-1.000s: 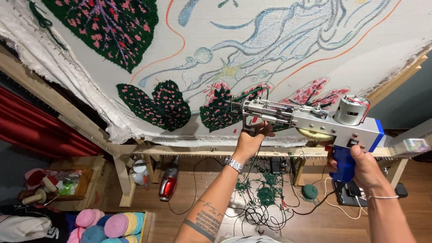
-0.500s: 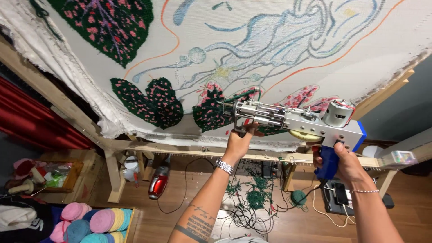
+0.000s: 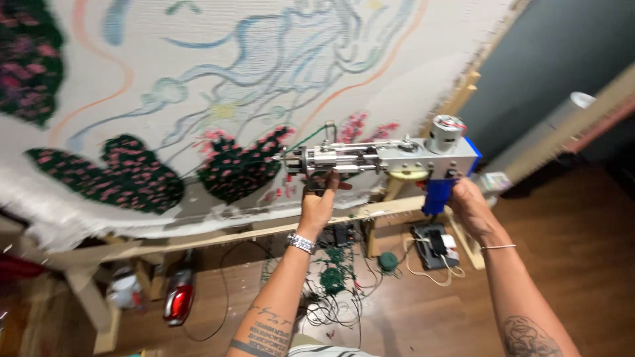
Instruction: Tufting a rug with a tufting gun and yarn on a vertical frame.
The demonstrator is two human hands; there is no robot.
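Observation:
A silver and blue tufting gun [image 3: 390,158] is held level, its needle tip touching the white cloth [image 3: 251,73] stretched on a wooden frame [image 3: 218,237]. My left hand [image 3: 319,205] grips the front handle under the gun's metal body. My right hand [image 3: 468,206] holds the blue rear grip below the motor. The needle meets a dark green tufted patch with pink dots [image 3: 235,168]. A green yarn strand [image 3: 311,135] runs into the gun. A similar tufted patch [image 3: 112,178] lies further left.
Blue, orange and yellow outlines cover the untufted cloth. On the wooden floor below lie tangled cables and green yarn [image 3: 334,281], a power strip [image 3: 433,246] and a red and silver object [image 3: 177,297]. A white roll [image 3: 542,132] leans at the right.
The view has swung left and moved closer. The gun and both hands have shifted along the cloth, with the needle now at the middle green patch. Both grips are unchanged.

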